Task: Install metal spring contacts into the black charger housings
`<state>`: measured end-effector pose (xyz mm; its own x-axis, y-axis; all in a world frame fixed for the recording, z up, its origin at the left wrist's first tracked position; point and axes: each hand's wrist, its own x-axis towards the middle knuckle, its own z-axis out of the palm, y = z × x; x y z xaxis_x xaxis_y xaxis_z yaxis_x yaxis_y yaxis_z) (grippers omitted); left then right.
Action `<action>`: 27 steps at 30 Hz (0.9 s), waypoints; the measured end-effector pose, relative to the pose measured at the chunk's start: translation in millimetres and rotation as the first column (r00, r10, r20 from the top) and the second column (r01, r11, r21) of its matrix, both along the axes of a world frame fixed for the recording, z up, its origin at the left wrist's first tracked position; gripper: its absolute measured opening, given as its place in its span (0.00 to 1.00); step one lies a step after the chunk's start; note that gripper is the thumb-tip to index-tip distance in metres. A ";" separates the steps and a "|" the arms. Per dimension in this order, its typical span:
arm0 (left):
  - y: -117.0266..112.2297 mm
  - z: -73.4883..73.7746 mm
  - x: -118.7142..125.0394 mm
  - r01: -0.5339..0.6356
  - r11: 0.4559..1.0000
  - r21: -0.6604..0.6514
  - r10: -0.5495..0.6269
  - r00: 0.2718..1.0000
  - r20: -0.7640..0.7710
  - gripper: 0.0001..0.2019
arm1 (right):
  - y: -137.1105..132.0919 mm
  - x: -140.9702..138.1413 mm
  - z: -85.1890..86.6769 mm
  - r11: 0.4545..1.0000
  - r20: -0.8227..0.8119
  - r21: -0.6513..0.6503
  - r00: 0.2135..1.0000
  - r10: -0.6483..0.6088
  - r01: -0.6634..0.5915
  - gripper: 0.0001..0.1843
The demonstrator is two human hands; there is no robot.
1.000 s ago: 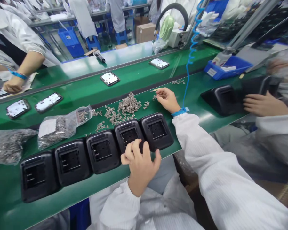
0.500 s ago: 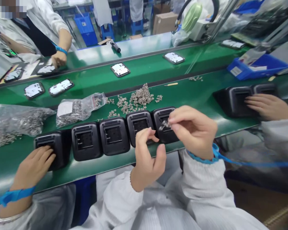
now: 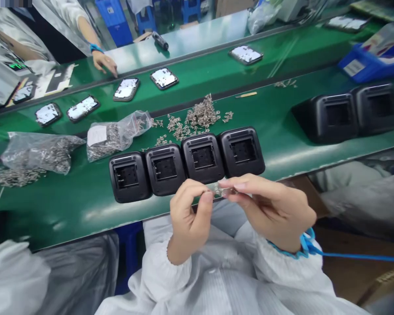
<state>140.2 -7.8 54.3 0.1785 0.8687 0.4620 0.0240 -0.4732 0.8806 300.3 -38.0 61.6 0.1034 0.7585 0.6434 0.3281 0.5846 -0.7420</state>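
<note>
My right hand [image 3: 272, 205], with a blue strap at its wrist, pinches a few small metal spring pieces [image 3: 229, 191] between thumb and fingers. My left hand [image 3: 192, 210] is closed in a pinch at the left end of these pieces; its fingertips hide most of what they grip. Both hands meet in front of the bench edge. Just beyond them stand several black plastic housings in a row, with square recesses facing up; the nearest are one housing [image 3: 213, 173] and its right neighbour [image 3: 258, 164]. Behind the row lies a loose pile of metal spring pieces [image 3: 202, 114].
Clear bags of metal pieces [image 3: 114, 138] lie left of the pile. Two more black housings [image 3: 321, 124] stand at right near a blue bin [image 3: 357, 65]. Several white-faced panels [image 3: 164, 78] lie on the green belt [image 3: 203, 72]. A co-worker's hand [image 3: 105, 63] reaches over it.
My hands have come together at the metal pieces, lower and nearer my body. The neighbours' hands have left the housings at both sides. The co-worker opposite has moved a panel rightward onto the belt.
</note>
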 end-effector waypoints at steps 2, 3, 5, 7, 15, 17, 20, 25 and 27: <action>-1.2 2.8 -4.0 0.000 0.999 0.043 0.003 0.997 -0.078 0.06 | -2.6 -2.3 2.0 0.999 0.037 0.031 0.999 -0.015 0.014 0.34; -1.9 4.4 -5.4 0.004 0.998 0.066 0.004 0.993 -0.120 0.06 | -3.2 -2.9 3.6 0.999 0.061 0.036 0.998 -0.028 0.026 0.34; -3.4 7.6 -7.3 0.031 0.994 0.108 -0.009 0.980 -0.197 0.06 | -3.8 -3.3 7.3 0.998 0.114 0.043 0.992 -0.060 0.055 0.33; -4.8 10.2 -8.1 0.065 0.989 0.136 -0.029 0.968 -0.251 0.07 | -4.4 -3.1 9.7 0.996 0.160 0.064 0.985 -0.067 0.057 0.33; -10.5 7.2 -8.0 0.052 0.976 0.213 0.020 0.947 -0.321 0.05 | -9.3 -5.7 -6.2 0.947 0.125 0.101 0.941 -0.315 0.304 0.37; -11.8 2.3 -9.2 0.023 0.971 0.238 0.058 0.942 -0.331 0.06 | -7.8 -1.9 -10.8 0.914 0.175 0.093 0.897 -0.406 0.395 0.33; -10.6 -8.0 -17.2 -0.016 0.954 0.300 0.144 0.901 -0.409 0.06 | -2.4 9.8 -17.3 0.888 0.300 0.076 0.839 -0.454 0.453 0.23; 1.9 -28.4 -51.0 -0.279 0.863 0.420 0.491 0.657 -0.572 0.03 | 14.8 30.9 -31.7 0.855 0.400 0.029 0.778 -0.484 0.517 0.09; 7.9 -34.9 -67.0 -0.467 0.783 0.411 0.616 0.488 -0.618 0.07 | 24.0 35.7 -37.5 0.861 0.465 -0.022 0.767 -0.442 0.509 0.07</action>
<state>73.1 0.0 19.4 0.0226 0.8307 0.5563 0.8820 -0.2786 0.3802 336.0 -14.0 24.1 0.2144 0.7701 0.6008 0.8387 0.1701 -0.5174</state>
